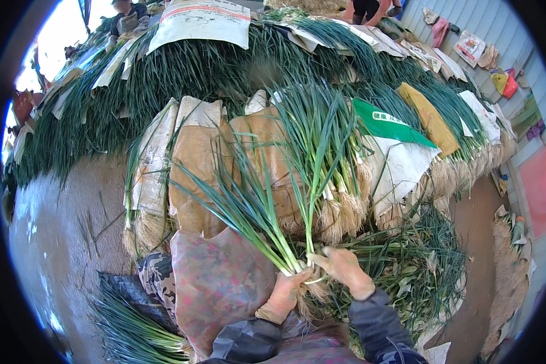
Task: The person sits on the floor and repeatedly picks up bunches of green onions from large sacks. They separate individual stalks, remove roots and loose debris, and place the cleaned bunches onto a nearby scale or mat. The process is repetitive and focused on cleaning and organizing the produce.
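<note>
My left hand [286,291], in a pale orange glove, is closed around the white stem bases of a small bunch of green onions [266,223], whose leaves fan up to the left. My right hand [343,268], gloved alike, pinches the lower stem of another green onion [310,214] that stands nearly upright beside the bunch. Pale roots [307,302] hang below the hands, over my lap. A spotted pinkish apron [223,282] covers my left leg. Just beyond the hands, a pile of green onions [341,195] leans with its roots towards me.
Sacks [200,177] lie over onion bundles ahead. Trimmed leaves [409,273] are heaped at the right. More green onions [141,325] lie at the lower left on a dark sheet. Long rows of onions [186,68] stretch behind, with a person [129,13] at the far left and another [373,9] at the top.
</note>
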Demonstrator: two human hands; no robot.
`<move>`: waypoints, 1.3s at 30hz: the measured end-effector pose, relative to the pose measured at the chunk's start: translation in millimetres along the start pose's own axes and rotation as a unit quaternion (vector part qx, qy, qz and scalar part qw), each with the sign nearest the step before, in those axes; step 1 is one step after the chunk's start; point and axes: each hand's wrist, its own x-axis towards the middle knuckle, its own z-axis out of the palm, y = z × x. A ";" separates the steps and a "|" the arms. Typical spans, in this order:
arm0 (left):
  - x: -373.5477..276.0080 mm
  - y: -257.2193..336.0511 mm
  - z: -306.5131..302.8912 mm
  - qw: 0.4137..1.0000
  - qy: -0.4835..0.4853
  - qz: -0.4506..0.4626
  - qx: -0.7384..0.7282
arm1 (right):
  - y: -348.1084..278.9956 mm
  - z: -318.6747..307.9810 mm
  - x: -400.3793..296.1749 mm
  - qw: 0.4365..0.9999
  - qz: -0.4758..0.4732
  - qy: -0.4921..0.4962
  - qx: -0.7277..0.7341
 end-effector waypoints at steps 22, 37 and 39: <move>-14.7 12.2 6.7 0.997 0.036 -0.021 -0.063 | -14.5 -6.5 79.1 0.725 0.067 0.118 0.676; -14.8 14.4 6.6 0.993 0.036 -0.006 -0.114 | 141.7 37.8 -112.2 0.716 0.235 0.311 0.579; -14.2 12.1 9.5 0.991 0.003 -0.003 -0.135 | 57.1 21.2 -89.9 0.855 0.215 0.101 0.461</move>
